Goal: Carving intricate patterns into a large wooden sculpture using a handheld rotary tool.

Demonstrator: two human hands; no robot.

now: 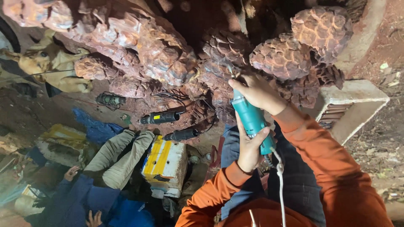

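1. A wood-carving workshop on bare earth: a huge reddish carved sculpture [168,54] fills twelve o'clock.
2. Corded power tools [162,117] lie on it (cables tangled), dirt floor [378,143] at three o'clock.

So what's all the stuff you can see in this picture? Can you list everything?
Carved wood sculpture: one, reddish-brown, scaly lumps, fills the top and middle.
Teal power tool: one, centre, its tip against the sculpture.
White cord: one, runs down from the teal power tool.
Black tools: two, lying below the sculpture, with black wires.
White box with yellow stripes: one, lower middle.
Pale block: one, whitish, right side.
Blue cloth: one, left of centre.
Another person: one, khaki trousers and blue top, lower left.
Left hand: holds the rear of the tool, orange sleeve.
Right hand: holds the front of the tool, orange sleeve.
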